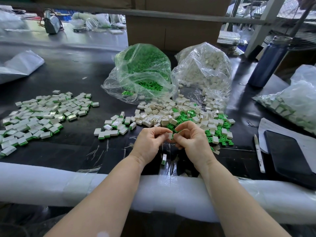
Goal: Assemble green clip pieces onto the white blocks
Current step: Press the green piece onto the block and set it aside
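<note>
Left hand (149, 140) and right hand (191, 137) meet over the near table edge, fingers curled, both pinching one white block (170, 136) between them (a bit of green shows at its right side). Loose pile of white blocks and green clips (184, 117) just beyond. Finished pieces (42, 115) spread on the left. Bag of green clips (142, 72) and bag of white blocks (205, 69) behind.

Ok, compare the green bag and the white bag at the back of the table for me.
The green bag holds small green clips; the white bag holds white blocks. The green bag's mouth has only a few clips lying in it, while the white bag's blocks have spilled out onto the table. Both are clear, crumpled plastic, lying open toward the person, side by side.
</note>
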`<state>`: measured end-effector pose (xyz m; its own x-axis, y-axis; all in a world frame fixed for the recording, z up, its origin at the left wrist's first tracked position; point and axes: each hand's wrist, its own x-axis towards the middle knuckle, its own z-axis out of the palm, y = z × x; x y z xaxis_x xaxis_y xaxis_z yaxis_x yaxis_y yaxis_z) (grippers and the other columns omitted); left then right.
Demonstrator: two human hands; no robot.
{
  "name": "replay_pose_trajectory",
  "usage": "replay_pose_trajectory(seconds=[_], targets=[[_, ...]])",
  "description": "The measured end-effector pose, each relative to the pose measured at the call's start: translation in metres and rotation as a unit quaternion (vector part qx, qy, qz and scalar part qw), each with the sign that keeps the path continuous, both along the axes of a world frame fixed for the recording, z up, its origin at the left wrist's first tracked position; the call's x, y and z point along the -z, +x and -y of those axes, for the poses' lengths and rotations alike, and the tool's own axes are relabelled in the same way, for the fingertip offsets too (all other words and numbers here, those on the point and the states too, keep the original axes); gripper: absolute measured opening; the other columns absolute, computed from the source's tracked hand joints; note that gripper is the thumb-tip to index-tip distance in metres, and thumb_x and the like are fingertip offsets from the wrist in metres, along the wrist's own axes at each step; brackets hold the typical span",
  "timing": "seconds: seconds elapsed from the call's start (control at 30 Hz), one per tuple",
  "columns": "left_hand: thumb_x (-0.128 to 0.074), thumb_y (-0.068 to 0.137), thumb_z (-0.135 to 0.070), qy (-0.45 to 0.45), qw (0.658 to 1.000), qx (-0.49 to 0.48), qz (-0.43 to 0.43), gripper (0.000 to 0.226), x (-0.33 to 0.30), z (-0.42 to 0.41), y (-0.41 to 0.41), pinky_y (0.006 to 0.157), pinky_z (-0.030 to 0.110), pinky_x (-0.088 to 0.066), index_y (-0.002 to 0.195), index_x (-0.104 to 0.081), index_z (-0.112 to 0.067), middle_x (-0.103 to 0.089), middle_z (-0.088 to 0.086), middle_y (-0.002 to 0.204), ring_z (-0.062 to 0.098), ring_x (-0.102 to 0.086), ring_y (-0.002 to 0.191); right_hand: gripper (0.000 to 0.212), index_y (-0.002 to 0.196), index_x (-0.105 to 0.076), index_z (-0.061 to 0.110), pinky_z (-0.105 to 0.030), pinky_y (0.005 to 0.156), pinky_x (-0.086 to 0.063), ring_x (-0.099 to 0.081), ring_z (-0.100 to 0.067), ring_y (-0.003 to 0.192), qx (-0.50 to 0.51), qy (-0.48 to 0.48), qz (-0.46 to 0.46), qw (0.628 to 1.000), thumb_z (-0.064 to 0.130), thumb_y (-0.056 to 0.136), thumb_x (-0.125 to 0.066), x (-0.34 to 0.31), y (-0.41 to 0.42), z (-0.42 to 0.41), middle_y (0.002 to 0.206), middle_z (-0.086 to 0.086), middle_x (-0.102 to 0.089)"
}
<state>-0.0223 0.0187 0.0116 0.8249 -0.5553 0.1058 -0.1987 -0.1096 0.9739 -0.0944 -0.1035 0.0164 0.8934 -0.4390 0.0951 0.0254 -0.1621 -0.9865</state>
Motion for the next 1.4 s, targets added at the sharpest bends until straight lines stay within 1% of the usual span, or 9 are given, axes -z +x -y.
replay_pose_trajectory(seconds=[0.13, 0.27, 0.53, 0.73, 0.93, 1.1, 1.2, 1.3, 1.4], targets=[[-0.059, 0.088, -0.003, 0.01, 1.0, -0.005, -0.004, 0.018, -0.0001, 0.0003, -0.0015, 0.077, 0.02, -0.05, 0.084, -0.07, -0.016, -0.066, -0.004, 0.071, 0.003, -0.061, 0.067, 0.02, 0.08, -0.053, 0.012, -0.017, 0.049, -0.046, -0.053, -0.004, 0.047, -0.002, 0.005, -0.002, 1.0, -0.006, 0.084, -0.06, 0.0002, 0.0007, 0.0, 0.061, -0.005, -0.059], [-0.06, 0.088, -0.003, 0.021, 1.0, 0.001, -0.001, 0.014, -0.001, -0.0006, -0.0026, 0.08, 0.022, -0.051, 0.086, -0.071, -0.012, -0.068, -0.001, 0.075, 0.004, -0.061, 0.069, 0.023, 0.077, -0.052, 0.013, -0.017, 0.049, -0.045, -0.053, -0.007, 0.049, -0.007, 0.0, -0.005, 1.0, -0.007, 0.082, -0.061, 0.0, 0.0005, 0.0006, 0.065, -0.011, -0.059], [-0.06, 0.087, -0.003, 0.041, 0.999, 0.014, -0.003, 0.016, -0.0016, -0.0012, -0.0033, 0.089, 0.037, -0.052, 0.084, -0.071, -0.014, -0.067, 0.0, 0.073, 0.016, -0.062, 0.073, 0.023, 0.074, -0.052, 0.012, -0.018, 0.046, -0.044, -0.055, -0.006, 0.047, -0.021, 0.005, -0.019, 1.0, -0.006, 0.079, -0.065, 0.0004, -0.001, 0.003, 0.055, 0.004, -0.06], [-0.06, 0.088, -0.005, 0.056, 0.998, 0.024, 0.004, 0.021, -0.0003, -0.0006, -0.0026, 0.092, 0.039, -0.05, 0.08, -0.069, -0.022, -0.067, -0.006, 0.072, 0.013, -0.062, 0.075, 0.022, 0.075, -0.053, 0.011, -0.016, 0.046, -0.044, -0.054, -0.005, 0.047, -0.031, 0.002, -0.019, 0.999, -0.008, 0.08, -0.064, 0.0003, -0.0013, 0.0023, 0.055, 0.005, -0.06], [-0.056, 0.092, -0.017, 0.062, 0.997, 0.014, 0.032, 0.019, 0.003, 0.0018, -0.0029, 0.091, 0.044, -0.049, 0.089, -0.067, -0.031, -0.072, -0.001, 0.089, 0.019, -0.066, 0.091, 0.013, 0.078, -0.059, 0.008, -0.017, 0.048, -0.045, -0.056, -0.007, 0.049, 0.001, 0.041, 0.005, 0.999, -0.003, 0.083, -0.063, 0.0009, 0.0015, 0.0037, 0.056, 0.001, -0.064], [-0.069, 0.082, -0.014, 0.058, 0.994, 0.032, 0.087, 0.029, 0.0052, 0.0015, -0.0024, 0.074, 0.042, -0.05, 0.096, -0.058, -0.037, -0.057, -0.006, 0.08, 0.013, -0.047, 0.062, 0.013, 0.077, -0.06, 0.007, -0.016, 0.047, -0.045, -0.055, -0.008, 0.047, 0.008, 0.072, 0.004, 0.997, -0.003, 0.085, -0.06, 0.0032, 0.0035, 0.0056, 0.053, 0.001, -0.062], [-0.068, 0.083, -0.017, 0.056, 0.994, 0.018, 0.092, 0.02, 0.0058, 0.0024, -0.0016, 0.075, 0.038, -0.05, 0.092, -0.061, -0.033, -0.059, -0.004, 0.082, 0.012, -0.049, 0.065, 0.01, 0.078, -0.062, 0.006, -0.018, 0.049, -0.047, -0.057, -0.009, 0.051, 0.006, 0.077, 0.007, 0.997, 0.001, 0.086, -0.062, 0.0035, 0.0037, 0.0058, 0.059, -0.004, -0.064], [-0.062, 0.088, -0.017, 0.04, 0.996, -0.007, 0.08, 0.008, 0.0051, 0.0024, 0.0001, 0.082, 0.025, -0.048, 0.092, -0.065, -0.023, -0.064, -0.002, 0.089, 0.01, -0.057, 0.079, 0.007, 0.081, -0.065, 0.005, -0.018, 0.05, -0.049, -0.059, -0.009, 0.053, -0.011, 0.099, 0.017, 0.995, 0.004, 0.087, -0.062, 0.0025, 0.0022, 0.0063, 0.062, -0.004, -0.066], [-0.058, 0.091, -0.017, 0.033, 0.998, -0.011, 0.055, 0.008, 0.0032, 0.0022, 0.0013, 0.084, 0.02, -0.046, 0.088, -0.066, -0.017, -0.066, -0.001, 0.087, 0.013, -0.06, 0.087, 0.008, 0.081, -0.065, 0.005, -0.018, 0.052, -0.049, -0.059, -0.009, 0.054, -0.016, 0.085, 0.014, 0.996, 0.002, 0.087, -0.062, 0.0022, 0.0016, 0.0061, 0.061, -0.001, -0.067]])
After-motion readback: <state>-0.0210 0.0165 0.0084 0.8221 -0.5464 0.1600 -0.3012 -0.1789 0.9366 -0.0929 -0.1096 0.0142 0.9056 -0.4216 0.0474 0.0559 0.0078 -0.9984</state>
